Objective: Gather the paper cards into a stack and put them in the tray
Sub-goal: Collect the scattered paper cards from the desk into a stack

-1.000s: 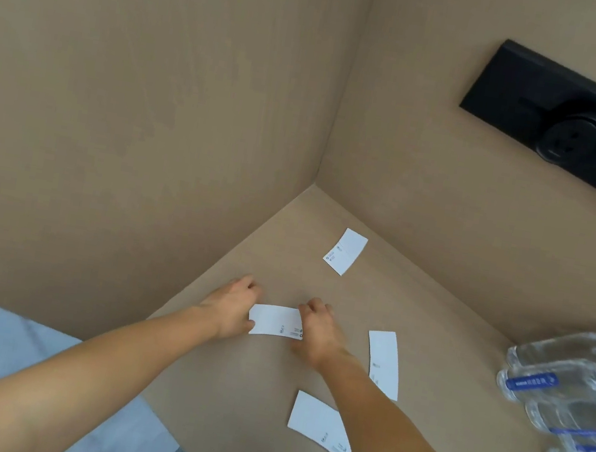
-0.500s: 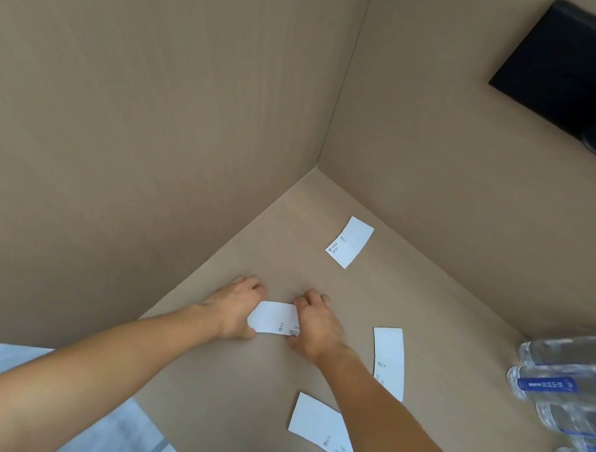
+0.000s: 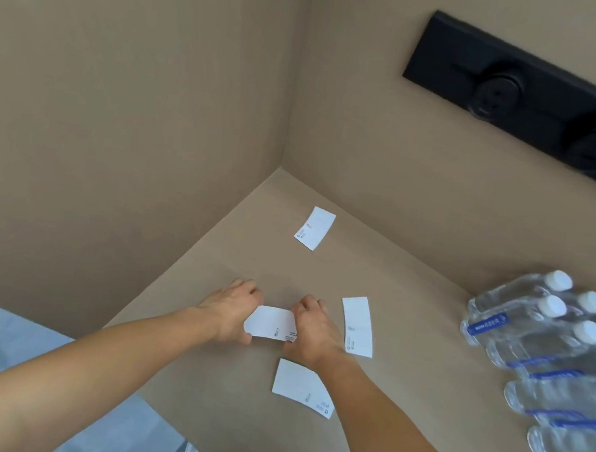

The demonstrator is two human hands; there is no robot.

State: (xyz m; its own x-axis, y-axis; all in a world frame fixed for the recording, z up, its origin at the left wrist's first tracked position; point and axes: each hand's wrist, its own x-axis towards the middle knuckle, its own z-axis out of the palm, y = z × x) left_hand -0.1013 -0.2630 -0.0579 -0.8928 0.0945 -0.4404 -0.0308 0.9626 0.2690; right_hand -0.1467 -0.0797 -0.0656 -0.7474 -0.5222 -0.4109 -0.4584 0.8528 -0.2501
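A white paper card (image 3: 270, 322) lies flat on the brown tabletop, pinched at its short ends by both hands. My left hand (image 3: 230, 309) grips its left end and my right hand (image 3: 313, 330) grips its right end. Three more white cards lie loose on the table: one far off near the corner (image 3: 314, 228), one just right of my right hand (image 3: 357, 325), and one nearer to me under my right forearm (image 3: 303, 387). No tray is in view.
A shrink-wrapped pack of water bottles (image 3: 555, 364) lies on its side at the table's right. Brown walls close in the table's left and back. A black socket strip (image 3: 542, 104) is mounted on the back wall. The table's near edge (image 3: 131, 379) drops to a pale floor.
Both hands stay on the same card, which sits at about the same spot. The view has shifted, showing more of the socket strip and the bottles.
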